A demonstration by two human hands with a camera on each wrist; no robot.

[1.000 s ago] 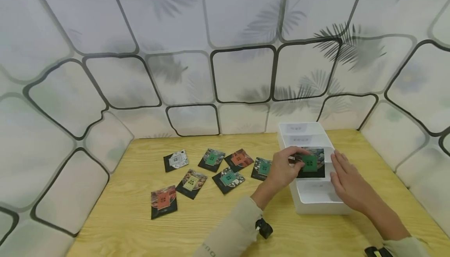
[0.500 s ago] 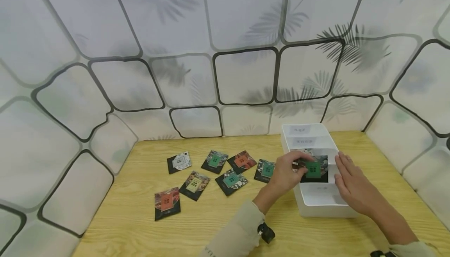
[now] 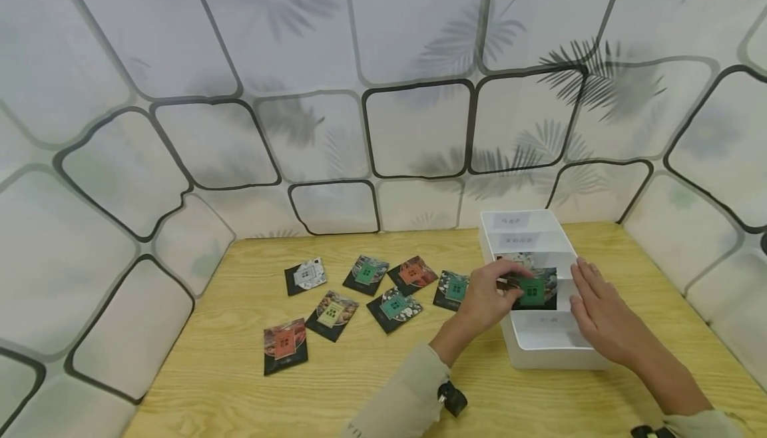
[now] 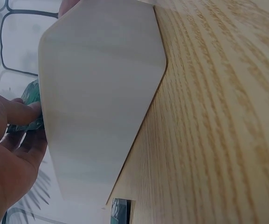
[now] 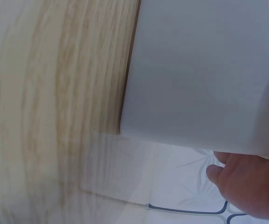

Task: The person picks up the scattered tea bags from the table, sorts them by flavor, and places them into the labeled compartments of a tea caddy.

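Note:
My left hand (image 3: 488,291) pinches a black packet with a green label (image 3: 536,290) by its left edge, fingers and thumb curled over the box's left rim. The packet's lower edge lies within a middle compartment of the white divided box (image 3: 557,359). Just behind it, the top of another patterned packet (image 3: 506,261) shows, partly hidden by my hand. Flat along the box's right rim rests my right hand (image 3: 611,315), fingers straight. From the left wrist, crinkled green packaging (image 4: 31,93) is visible between my fingers. The right wrist view has my hand (image 5: 253,184) behind the box wall.
Left of the box, several packets lie spread on the wooden table (image 3: 228,331), including a red-label one (image 3: 285,347), a yellow-label one (image 3: 331,316) and a white-label one (image 3: 305,277). One teal-label packet (image 3: 452,290) lies close to my left hand. A patterned wall (image 3: 323,145) rises behind.
The green-label packet has sunk slightly lower into the box, still in my left hand. My right hand stays at the rim. The head view has shifted a little.

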